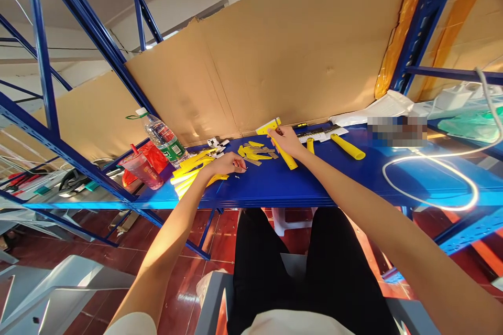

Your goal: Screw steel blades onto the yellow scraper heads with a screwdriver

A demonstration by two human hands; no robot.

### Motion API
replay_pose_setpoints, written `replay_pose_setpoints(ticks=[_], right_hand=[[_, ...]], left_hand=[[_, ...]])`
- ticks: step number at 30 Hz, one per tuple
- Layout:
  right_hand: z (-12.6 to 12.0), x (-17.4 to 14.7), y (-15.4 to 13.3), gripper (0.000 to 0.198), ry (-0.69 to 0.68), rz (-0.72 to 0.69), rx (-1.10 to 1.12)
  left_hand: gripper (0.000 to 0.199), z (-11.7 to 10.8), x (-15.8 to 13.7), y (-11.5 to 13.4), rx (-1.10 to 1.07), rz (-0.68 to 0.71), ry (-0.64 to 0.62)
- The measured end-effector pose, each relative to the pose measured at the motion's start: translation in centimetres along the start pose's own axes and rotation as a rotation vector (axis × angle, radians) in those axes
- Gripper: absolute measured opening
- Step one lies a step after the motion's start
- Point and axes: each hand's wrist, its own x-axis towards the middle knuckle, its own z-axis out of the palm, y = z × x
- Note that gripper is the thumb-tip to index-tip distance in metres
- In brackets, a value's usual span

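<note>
My right hand [288, 141] is closed around a yellow scraper [286, 155], its wide head pointing up and away and its handle slanting down toward the table's front edge. To the left, my left hand [231, 164] is low over the blue table with thumb and fingers pinched together; whatever is between the fingertips is too small to name. Tiny light bits [237, 176] lie just below those fingertips. Flat yellow pieces [257, 151] are heaped between my hands. Long yellow pieces [184, 180] are piled under and left of my left wrist.
Two yellow handles [348, 147] [310, 145] lie to the right. A plastic bottle [167, 138] and a red drink cup [143, 170] stand at the left. A white cable [428, 200] loops over the right end. Cardboard [275, 52] walls the back of the blue table [314, 183].
</note>
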Motion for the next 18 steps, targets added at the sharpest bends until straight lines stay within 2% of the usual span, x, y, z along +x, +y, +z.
replay_pose_setpoints(ticks=[6, 12, 18], right_hand=[[0.1, 0.0, 0.0, 0.042, -0.010, -0.003, -0.005], [0.2, -0.2, -0.3, 0.038, -0.015, -0.006, -0.024], [0.2, -0.2, -0.3, 0.035, -0.021, -0.003, -0.044]], left_hand=[[0.022, -0.2, 0.7, -0.5, 0.008, -0.027, -0.043], [0.019, -0.1, 1.0, -0.4, 0.021, -0.022, -0.013], [0.021, 0.0, 1.3, -0.3, -0.001, -0.046, -0.048]])
